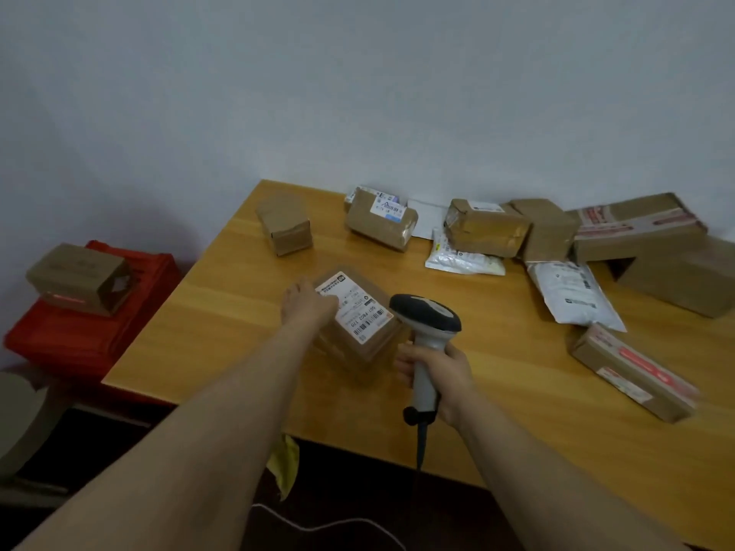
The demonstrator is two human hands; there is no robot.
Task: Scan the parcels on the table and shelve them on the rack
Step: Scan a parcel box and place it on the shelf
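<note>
Table (246, 332): light wooden top, far edge against the wall.
Near middle: labelled parcel (358, 332).
Far left: small carton (284, 224).
Far middle: taped parcel (382, 220).
Far right: piled cartons (636, 228), white mailers (572, 292).
Near right: long box (632, 371).

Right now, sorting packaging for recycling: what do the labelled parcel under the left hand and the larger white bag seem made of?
Labelled parcel: matte brown cardboard, paper label. Larger white bag: likely thin plastic film, from its sheen and wrinkles.

parcel (358, 324) left of scanner (427, 316), on table (517, 391)
</note>
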